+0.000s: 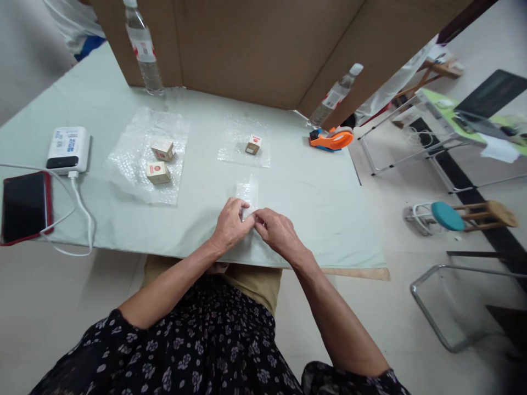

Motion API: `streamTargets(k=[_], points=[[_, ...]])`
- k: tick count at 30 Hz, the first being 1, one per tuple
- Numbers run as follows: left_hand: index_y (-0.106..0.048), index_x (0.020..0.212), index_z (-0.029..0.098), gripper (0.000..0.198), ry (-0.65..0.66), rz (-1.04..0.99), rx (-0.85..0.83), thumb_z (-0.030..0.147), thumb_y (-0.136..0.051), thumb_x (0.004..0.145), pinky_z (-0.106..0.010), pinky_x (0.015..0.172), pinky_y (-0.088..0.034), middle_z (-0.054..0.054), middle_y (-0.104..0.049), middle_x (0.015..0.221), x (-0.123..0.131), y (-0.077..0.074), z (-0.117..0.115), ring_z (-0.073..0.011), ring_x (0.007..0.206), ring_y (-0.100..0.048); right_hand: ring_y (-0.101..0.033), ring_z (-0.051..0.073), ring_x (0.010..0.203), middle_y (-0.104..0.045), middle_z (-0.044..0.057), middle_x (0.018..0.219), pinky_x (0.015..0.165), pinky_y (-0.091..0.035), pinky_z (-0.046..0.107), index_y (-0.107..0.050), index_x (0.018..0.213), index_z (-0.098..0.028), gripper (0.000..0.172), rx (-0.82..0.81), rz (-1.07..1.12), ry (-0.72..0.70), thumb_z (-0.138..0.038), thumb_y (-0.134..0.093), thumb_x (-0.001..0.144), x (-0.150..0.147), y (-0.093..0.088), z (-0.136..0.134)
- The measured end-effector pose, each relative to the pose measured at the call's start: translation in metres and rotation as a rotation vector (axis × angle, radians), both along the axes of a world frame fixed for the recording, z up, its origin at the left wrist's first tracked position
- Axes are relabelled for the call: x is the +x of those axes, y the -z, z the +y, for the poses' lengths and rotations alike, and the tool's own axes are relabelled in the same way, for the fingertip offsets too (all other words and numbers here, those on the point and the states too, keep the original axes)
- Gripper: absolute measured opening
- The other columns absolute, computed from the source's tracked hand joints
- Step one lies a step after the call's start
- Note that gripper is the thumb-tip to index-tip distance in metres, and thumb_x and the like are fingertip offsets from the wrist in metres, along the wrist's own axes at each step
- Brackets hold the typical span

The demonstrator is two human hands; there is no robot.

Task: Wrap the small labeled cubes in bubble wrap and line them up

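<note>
Close to the table's front edge, both my hands hold a small bundle of bubble wrap (247, 192); whatever is inside it cannot be made out. My left hand (233, 222) is closed on its left side, the thumb against the near end. On the right, my right hand (274, 227) pinches the near right corner, its fingertips almost meeting the left thumb. Beyond the hands, one small box (253, 145) sits on a flat sheet of bubble wrap (230, 151). Further left, two more small boxes (158, 173) lie on a larger bubble wrap sheet (132, 137).
An orange tape dispenser (335, 139) and a water bottle (335, 96) stand at the back right. Another bottle (144, 52) is at the back left before a cardboard screen (247, 49). A power bank (69, 148), white cable (84, 208) and phone (27, 207) occupy the left.
</note>
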State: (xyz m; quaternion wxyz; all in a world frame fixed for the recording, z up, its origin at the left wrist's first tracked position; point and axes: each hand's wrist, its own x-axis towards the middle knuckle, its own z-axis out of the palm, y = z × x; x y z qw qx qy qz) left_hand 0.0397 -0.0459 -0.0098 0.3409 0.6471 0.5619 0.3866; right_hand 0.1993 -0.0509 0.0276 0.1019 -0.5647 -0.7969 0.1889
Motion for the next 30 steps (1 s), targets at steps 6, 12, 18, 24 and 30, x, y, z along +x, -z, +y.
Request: streamTargets(k=[6, 12, 18, 24, 30], points=[[-0.059, 0.103, 0.016, 0.025, 0.054, 0.095, 0.067, 0.013, -0.061, 0.079, -0.035, 0.09, -0.051, -0.008, -0.061, 0.105, 0.005, 0.006, 0.0, -0.0206, 0.099, -0.058, -0.057, 0.014, 0.068, -0.068, 0.001, 0.079, 0.068, -0.042, 0.027, -0.07, 0.1, -0.019, 0.023, -0.093, 0.21, 0.027, -0.016, -0.057, 0.081, 0.006, 0.003, 0.007], [-0.065, 0.111, 0.019, 0.03, 0.145, 0.273, 0.122, 0.013, -0.054, 0.084, -0.039, 0.095, -0.049, -0.008, -0.058, 0.102, 0.006, 0.0, 0.001, -0.023, 0.101, -0.056, -0.049, 0.012, 0.062, -0.058, -0.003, 0.069, 0.062, -0.038, 0.025, -0.066, 0.09, -0.02, 0.011, -0.214, 0.287, -0.081, -0.024, -0.06, 0.081, 0.015, 0.001, 0.02], [-0.069, 0.103, 0.018, 0.024, 0.086, 0.262, 0.154, 0.017, -0.057, 0.082, -0.037, 0.093, -0.052, -0.008, -0.056, 0.101, 0.009, 0.005, 0.0, -0.0229, 0.099, -0.057, -0.059, 0.014, 0.064, -0.064, 0.002, 0.079, 0.055, -0.045, 0.026, -0.066, 0.096, -0.017, 0.031, -0.327, 0.577, 0.161, -0.04, -0.068, 0.076, 0.034, 0.013, 0.04], [-0.07, 0.109, 0.017, 0.03, 0.092, 0.229, 0.171, 0.016, -0.057, 0.082, -0.038, 0.093, -0.053, -0.009, -0.056, 0.101, 0.008, 0.008, 0.0, -0.023, 0.098, -0.057, -0.056, 0.013, 0.05, -0.063, 0.002, 0.07, 0.041, -0.034, 0.023, -0.065, 0.089, -0.014, 0.042, -0.376, 0.574, 0.446, -0.045, -0.079, 0.064, 0.013, 0.028, 0.079], [-0.07, 0.106, 0.017, 0.028, 0.123, 0.209, 0.185, 0.015, -0.056, 0.082, -0.039, 0.094, -0.053, -0.009, -0.056, 0.101, 0.007, 0.011, 0.002, -0.0236, 0.099, -0.058, -0.034, 0.007, 0.044, -0.038, -0.008, 0.044, 0.042, -0.023, 0.023, -0.049, 0.055, -0.02, 0.048, -0.458, 0.63, 0.414, -0.054, -0.082, 0.05, -0.001, 0.035, 0.105]])
